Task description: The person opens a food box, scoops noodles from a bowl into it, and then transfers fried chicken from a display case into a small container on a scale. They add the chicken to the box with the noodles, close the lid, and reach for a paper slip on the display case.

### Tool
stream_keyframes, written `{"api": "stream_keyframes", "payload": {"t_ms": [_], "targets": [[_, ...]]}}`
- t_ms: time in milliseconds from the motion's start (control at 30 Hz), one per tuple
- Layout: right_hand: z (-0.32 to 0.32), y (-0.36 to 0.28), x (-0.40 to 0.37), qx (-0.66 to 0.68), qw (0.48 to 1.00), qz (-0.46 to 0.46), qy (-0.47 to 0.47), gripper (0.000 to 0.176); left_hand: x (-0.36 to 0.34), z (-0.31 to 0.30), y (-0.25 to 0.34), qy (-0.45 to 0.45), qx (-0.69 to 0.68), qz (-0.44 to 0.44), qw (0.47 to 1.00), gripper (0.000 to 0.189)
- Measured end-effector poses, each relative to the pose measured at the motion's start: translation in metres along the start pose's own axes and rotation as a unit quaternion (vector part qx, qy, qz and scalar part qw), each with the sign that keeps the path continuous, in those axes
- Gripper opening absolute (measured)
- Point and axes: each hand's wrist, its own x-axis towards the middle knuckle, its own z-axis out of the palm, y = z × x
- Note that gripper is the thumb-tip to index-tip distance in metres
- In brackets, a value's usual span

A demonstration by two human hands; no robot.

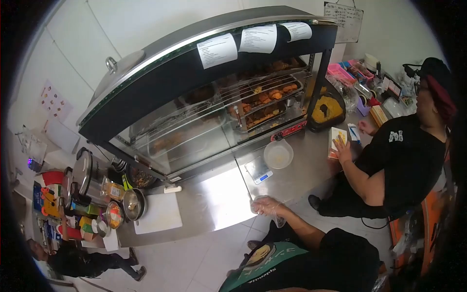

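Observation:
My right hand [267, 207], in a clear plastic glove, is over the front edge of the steel counter [209, 194]. Its fingers are bent together around something I cannot make out; a thin dark line runs up from the fingertips across the counter. A small digital scale [259, 170] lies just beyond this hand, with a translucent plastic bowl [278, 155] behind it. My left hand is out of view. At the bottom, my black and green shirt [272, 263] shows.
A glass food warmer [204, 121] holds trays of fried pieces [270, 97]. A co-worker [394, 151] at the right touches a white and yellow box [336, 142]. To the left are a white cutting board [158, 214], a knife [172, 189], bowls and another person [92, 263].

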Motion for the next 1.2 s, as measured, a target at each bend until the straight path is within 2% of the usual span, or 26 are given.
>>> {"api": "stream_keyframes", "payload": {"t_ms": [33, 100, 200, 267, 300, 333, 400, 433, 633, 700, 767, 833, 867, 933, 967, 1033, 1067, 1133, 1200], "targets": [[0.002, 0.001, 0.000, -0.001, 1.000, 0.003, -0.001, 0.028, 0.004, 0.002, 0.002, -0.001, -0.012, -0.005, 1.000, 0.041], [0.002, 0.006, 0.006, -0.096, 0.995, -0.003, 0.016, 0.041, 0.011, -0.001, 0.010, 0.005, -0.040, -0.013, 0.999, 0.040], [-0.016, 0.028, 0.029, -0.022, 1.000, -0.020, 0.005, 0.046, 0.031, -0.010, 0.033, 0.028, -0.091, -0.003, 0.995, 0.040], [-0.028, 0.010, 0.030, -0.044, 0.999, -0.006, 0.023, 0.047, 0.047, -0.017, 0.056, 0.050, -0.133, 0.021, 0.990, 0.039], [-0.034, 0.001, 0.029, -0.065, 0.997, 0.013, 0.044, 0.048, 0.056, -0.018, 0.069, 0.060, -0.164, 0.049, 0.983, 0.039], [-0.043, 0.003, 0.037, -0.106, 0.993, -0.014, 0.053, 0.050, 0.064, -0.022, 0.087, 0.072, -0.205, 0.079, 0.973, 0.039], [-0.058, -0.006, 0.044, -0.107, 0.993, -0.022, 0.048, 0.049, 0.074, -0.039, 0.121, 0.070, -0.308, 0.205, 0.926, 0.037], [-0.065, -0.011, 0.048, -0.107, 0.993, -0.026, 0.048, 0.049, 0.075, -0.048, 0.138, 0.071, -0.307, 0.227, 0.922, 0.037], [-0.095, -0.015, 0.071, -0.080, 0.997, -0.014, 0.003, 0.050, 0.066, -0.097, 0.183, 0.040, -0.106, 0.297, 0.948, 0.039], [-0.104, -0.006, 0.082, -0.077, 0.996, -0.018, -0.029, 0.049, 0.061, -0.106, 0.186, 0.033, -0.041, 0.335, 0.941, 0.039], [-0.110, -0.009, 0.085, -0.011, 0.998, -0.033, -0.049, 0.044, 0.060, -0.111, 0.190, 0.033, 0.005, 0.381, 0.924, 0.040], [-0.116, -0.018, 0.090, -0.032, 0.998, -0.012, -0.060, 0.042, 0.065, -0.116, 0.192, 0.038, 0.026, 0.426, 0.903, 0.040], [-0.120, -0.019, 0.092, -0.045, 0.997, 0.011, -0.056, 0.039, 0.050, -0.120, 0.200, 0.045, 0.019, 0.418, 0.907, 0.040], [-0.131, -0.010, 0.106, -0.012, 0.997, -0.020, -0.074, 0.038, 0.015, -0.132, 0.218, 0.105, 0.001, 0.283, 0.953, 0.043], [-0.131, -0.001, 0.106, 0.029, 0.995, -0.038, -0.082, 0.037, 0.017, -0.127, 0.212, 0.102, -0.002, 0.275, 0.956, 0.043], [-0.134, -0.016, 0.098, 0.012, 0.998, 0.005, -0.060, 0.038, 0.038, -0.109, 0.200, 0.094, -0.034, 0.286, 0.953, 0.043], [-0.135, -0.022, 0.093, 0.009, 0.998, -0.002, -0.063, 0.039, 0.017, -0.113, 0.207, 0.088, -0.036, 0.282, 0.955, 0.043], [-0.136, -0.028, 0.087, 0.000, 0.999, 0.014, -0.051, 0.043, -0.035, -0.151, 0.239, 0.084, -0.104, 0.157, 0.978, 0.044], [-0.135, -0.027, 0.087, 0.007, 0.999, 0.015, -0.047, 0.040, -0.021, -0.141, 0.234, 0.081, -0.146, 0.133, 0.977, 0.042]]}}
